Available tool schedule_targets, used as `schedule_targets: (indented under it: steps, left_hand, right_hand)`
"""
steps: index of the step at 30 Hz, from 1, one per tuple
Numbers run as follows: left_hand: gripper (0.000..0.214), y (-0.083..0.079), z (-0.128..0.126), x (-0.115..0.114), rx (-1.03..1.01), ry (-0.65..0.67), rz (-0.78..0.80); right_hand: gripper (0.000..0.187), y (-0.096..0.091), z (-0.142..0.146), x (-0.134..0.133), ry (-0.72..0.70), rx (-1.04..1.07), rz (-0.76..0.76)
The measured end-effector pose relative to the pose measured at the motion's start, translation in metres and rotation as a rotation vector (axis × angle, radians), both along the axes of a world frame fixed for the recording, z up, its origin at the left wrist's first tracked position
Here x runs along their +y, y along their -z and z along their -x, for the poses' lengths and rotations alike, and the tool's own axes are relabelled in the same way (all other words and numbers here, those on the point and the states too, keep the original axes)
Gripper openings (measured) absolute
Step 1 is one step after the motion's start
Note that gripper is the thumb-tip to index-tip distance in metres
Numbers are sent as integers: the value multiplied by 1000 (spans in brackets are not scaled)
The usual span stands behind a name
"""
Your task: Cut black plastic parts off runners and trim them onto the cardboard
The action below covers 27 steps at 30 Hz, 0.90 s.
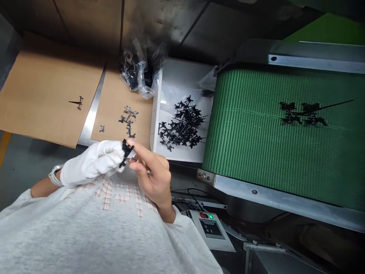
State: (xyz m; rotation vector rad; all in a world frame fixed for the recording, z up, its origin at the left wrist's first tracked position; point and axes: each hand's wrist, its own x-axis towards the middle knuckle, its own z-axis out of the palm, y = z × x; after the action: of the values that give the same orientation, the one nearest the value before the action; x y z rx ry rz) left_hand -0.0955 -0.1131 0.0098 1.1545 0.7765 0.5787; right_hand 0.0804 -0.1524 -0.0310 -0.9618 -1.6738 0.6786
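Your gloved left hand (91,161) and bare right hand (152,175) clamp a small black plastic part (127,149) between their fingertips, loose pieces (128,120) lying just beyond on cardboard (114,95). An uneven twist could snap the thin part or flick it from the glove.

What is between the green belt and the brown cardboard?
A white tray with a heap of black plastic parts sits there, shown in the head view.

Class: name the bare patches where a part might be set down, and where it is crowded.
Free: the left cardboard sheet around its lone black sprue; the green belt around its black pieces. Crowded: the white tray heaped with parts; the smaller cardboard, strewn with clips, below the plastic bags.
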Motion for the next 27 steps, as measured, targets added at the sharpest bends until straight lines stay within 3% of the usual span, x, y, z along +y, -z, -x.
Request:
schedule_targets:
  steps: [10, 16, 19, 24, 27]
  left_hand:
    - [55, 1, 3, -2, -6, 35, 28]
    - [48, 7, 8, -8, -28, -38, 156]
    - [46, 8, 10, -9, -71, -40, 191]
    - [43, 10, 12, -9, -126, 3, 186]
    - [44, 10, 12, -8, -132, 3, 169]
  right_hand:
    - [31, 0, 6, 3, 44, 21, -32]
    - [35, 7, 7, -1, -104, 225, 136]
    - [27, 14, 6, -6, -194, 364, 206]
    - [11, 14, 4, -7, -209, 341, 256]
    - [11, 8, 4, -6, -197, 316, 240]
